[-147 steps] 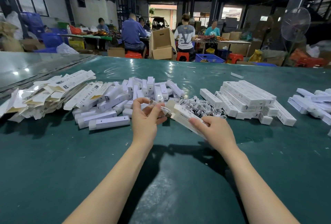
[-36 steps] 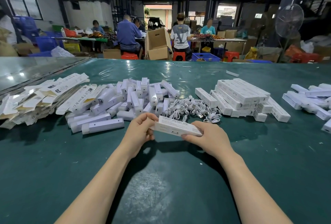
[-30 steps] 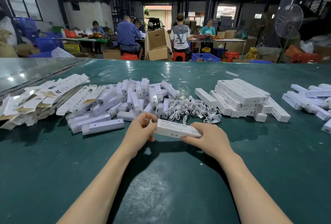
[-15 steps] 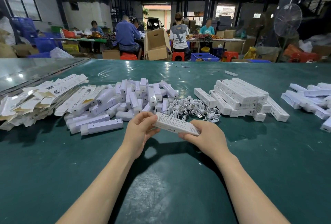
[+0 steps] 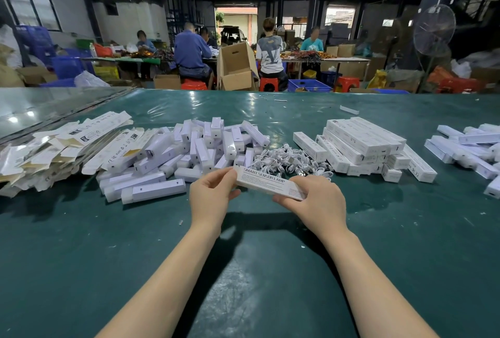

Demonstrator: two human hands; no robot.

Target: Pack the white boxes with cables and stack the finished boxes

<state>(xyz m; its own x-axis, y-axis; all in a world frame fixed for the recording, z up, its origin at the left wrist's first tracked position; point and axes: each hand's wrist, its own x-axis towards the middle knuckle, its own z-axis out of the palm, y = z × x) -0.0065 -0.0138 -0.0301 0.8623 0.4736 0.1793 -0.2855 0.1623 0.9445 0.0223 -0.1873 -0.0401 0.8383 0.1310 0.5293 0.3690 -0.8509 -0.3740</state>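
Over the near-middle of the green desk (image 5: 243,297), head view: both hands hold one long white box (image 5: 269,183) just above the surface, printed face up, text reading SMART SENSOR LAMP. The left hand (image 5: 211,193) pinches the box's left end, thumb on top, fingers curled underneath. The right hand (image 5: 322,199) wraps the right end, thumb along the near edge, fingers behind, so the fingertips are hidden. The box lies roughly level, with its right end slightly nearer the person. Cannot tell whether the ends are closed or what is inside.

Just beyond the held box is the cable pile (image 5: 290,160), small white coiled cables resting on the desk. Left of the cables is a heap of white bars (image 5: 194,145) — loose, lying every way. Further left are flat cartons (image 5: 62,143), unfolded and fanned in an overlapping spread. Right of the cables are stacked boxes (image 5: 364,138) in neat layers, with a few singles lying beside them. At the far right edge is a second group of boxes (image 5: 465,145), loosely piled, well apart from the stack. One lone small box (image 5: 349,109) lies further back on the desk.

Behind the desk, several people sit at other tables, backs mostly turned — an open cardboard carton (image 5: 236,67) stands on the floor and a standing fan (image 5: 434,32) is at right.
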